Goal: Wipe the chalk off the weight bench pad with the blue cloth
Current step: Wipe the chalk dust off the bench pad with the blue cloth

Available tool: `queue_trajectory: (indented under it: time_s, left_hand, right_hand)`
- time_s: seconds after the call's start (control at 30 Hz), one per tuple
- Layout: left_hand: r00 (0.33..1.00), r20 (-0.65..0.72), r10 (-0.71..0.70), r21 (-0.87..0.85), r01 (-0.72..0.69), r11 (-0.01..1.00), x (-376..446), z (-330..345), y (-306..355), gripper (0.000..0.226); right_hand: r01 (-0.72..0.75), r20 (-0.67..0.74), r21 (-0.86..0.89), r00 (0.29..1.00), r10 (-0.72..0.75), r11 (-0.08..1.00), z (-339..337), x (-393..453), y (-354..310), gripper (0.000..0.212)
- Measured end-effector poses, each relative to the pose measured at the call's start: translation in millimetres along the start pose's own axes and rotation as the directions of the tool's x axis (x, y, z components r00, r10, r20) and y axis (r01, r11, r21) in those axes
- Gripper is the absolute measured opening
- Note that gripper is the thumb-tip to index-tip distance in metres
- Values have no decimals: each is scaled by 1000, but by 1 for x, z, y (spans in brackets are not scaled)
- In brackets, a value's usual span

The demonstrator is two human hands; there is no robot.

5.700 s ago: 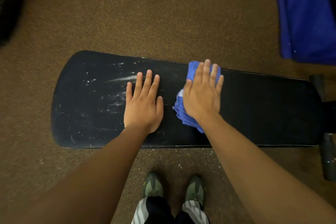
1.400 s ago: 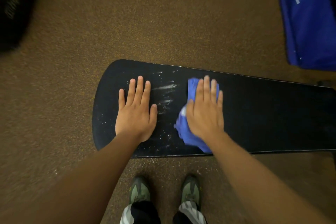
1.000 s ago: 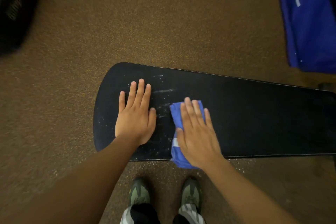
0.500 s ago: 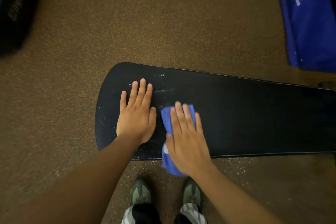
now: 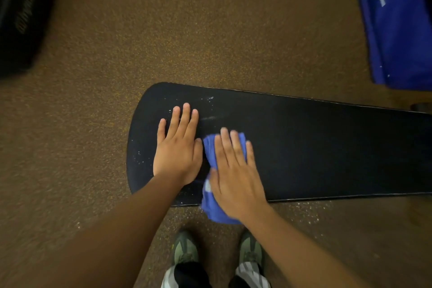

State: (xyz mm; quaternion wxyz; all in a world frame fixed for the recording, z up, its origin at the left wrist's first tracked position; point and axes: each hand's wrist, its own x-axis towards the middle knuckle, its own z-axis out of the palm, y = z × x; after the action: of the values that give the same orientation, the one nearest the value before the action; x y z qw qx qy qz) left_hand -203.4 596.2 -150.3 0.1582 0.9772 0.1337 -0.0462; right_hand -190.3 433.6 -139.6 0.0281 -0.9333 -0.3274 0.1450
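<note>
**Ana:** Nearest us, below the hands, two shoes (image 5: 184, 246) stand on the floor (image 5: 210, 30), toes close to the pad's (image 5: 327, 147) near edge. Why so close?

**Ben:** I'd say it lets the weight fall straight onto the palms. Look at the right hand (image 5: 236, 177): fingers straight and together, pressing the cloth (image 5: 210, 208) flat, not gripping it.

**Ana:** And the cloth's position?

**Ben:** Under that hand, bunched, its near end hanging past the pad's near edge, its far end showing beyond the fingertips. A flat palm probably spreads pressure over more fabric.

**Ana:** The left hand (image 5: 177, 149)?

**Ben:** Flat on the bare pad just beside the cloth, fingers extended, holding nothing. It looks like a brace.

**Ana:** It's sitting among the chalk (image 5: 210, 117), though.

**Ben:** Yes. Faint streaks lie just past both hands' fingertips, specks toward the rounded left end. To the right the pad looks clean, so I judge the job mostly done.

**Ana:** Room to move?

**Ben:** Plenty rightward along the pad. Leftward the bracing hand blocks the cloth; it likely has to lift. The rounded end is close, so strokes there run off quickly.

**Ana:** Beyond?

**Ben:** Open floor, a dark box (image 5: 21, 14) far left, a blue bag (image 5: 402, 30) far right, both well apart.
</note>
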Motion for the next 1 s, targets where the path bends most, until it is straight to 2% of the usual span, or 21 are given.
queue_trajectory:
  time_s: [0.07,0.13,0.27,0.33,0.47,0.57,0.67,0.73,0.83,0.93,1.0]
  left_hand:
    - [1000,-4,0,6,0,1000,-1,0,0,62]
    - [1000,-7,-1,3,1,1000,-2,0,0,62]
    - [1000,-11,-4,-9,4,1000,-1,1,1,63]
    - [1000,-27,4,-46,-5,999,0,1,0,62]
    - [996,-90,9,-343,-40,939,-8,-5,-6,62]
    - [991,-125,38,-507,-97,857,-27,-16,-12,65]
    - [981,-181,68,-449,-144,882,-38,-25,3,65]
    - [977,-185,107,-370,-170,914,-36,-23,30,66]
    - [985,-105,138,-163,-154,975,-32,-5,60,67]
    - [995,-1,102,30,-102,994,-36,15,63,68]
    - [993,20,116,78,-117,990,-36,21,58,67]
  right_hand:
    - [13,10,-16,1000,-12,1000,6,-21,16,69]
    - [-44,5,-33,999,44,998,3,-14,29,68]
    - [-227,-28,38,973,228,973,-15,54,21,68]
    - [-258,-47,88,964,263,962,-21,79,7,68]
    - [-85,-21,142,996,89,986,-16,62,-26,67]
    - [-15,17,285,1000,11,958,-18,54,-26,75]
    - [27,6,589,999,-38,808,-32,49,-6,78]
    - [16,-119,664,989,84,747,-39,39,15,76]
    - [-34,-310,566,917,250,824,-39,28,48,60]
    - [-37,-380,449,897,228,893,-28,26,60,42]
    - [-32,-386,376,903,188,926,-18,25,58,36]
